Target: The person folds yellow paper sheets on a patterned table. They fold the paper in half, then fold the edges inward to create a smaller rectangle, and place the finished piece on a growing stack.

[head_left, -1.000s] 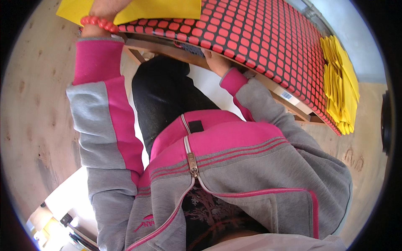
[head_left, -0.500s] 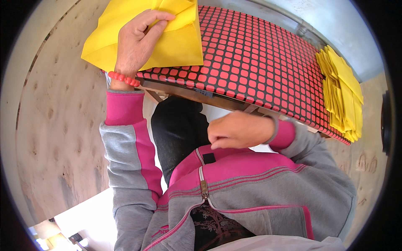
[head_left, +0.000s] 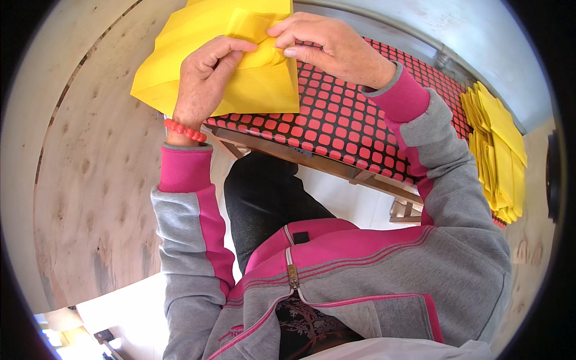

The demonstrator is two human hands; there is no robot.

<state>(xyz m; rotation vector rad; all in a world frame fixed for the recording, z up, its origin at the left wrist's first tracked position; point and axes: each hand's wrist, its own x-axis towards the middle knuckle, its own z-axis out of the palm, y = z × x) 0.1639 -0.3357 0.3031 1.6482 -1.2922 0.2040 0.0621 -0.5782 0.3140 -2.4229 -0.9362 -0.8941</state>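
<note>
A yellow fabric bag (head_left: 174, 60) lies at the far left of the table, its folded part bunched up under both hands. My left hand (head_left: 207, 75), with a red bead bracelet at the wrist, pinches the fabric between thumb and forefinger. From the right, my right hand (head_left: 330, 48) reaches over the bag's edge, its thumb and fingers closed on the same raised fold. The fingertips of the two hands are close together, a little apart.
The table (head_left: 336, 120) has a red-and-black checked cover and a wooden frame. A stack of folded yellow bags (head_left: 495, 150) rests at its right end. A wooden panel (head_left: 90, 162) stands along the left, and a pale wall (head_left: 486, 42) rises behind the table.
My right hand has moved from in front of my body up to the yellow bag and taken hold of its fold. The left hand keeps its pinch. The view has shifted slightly.
</note>
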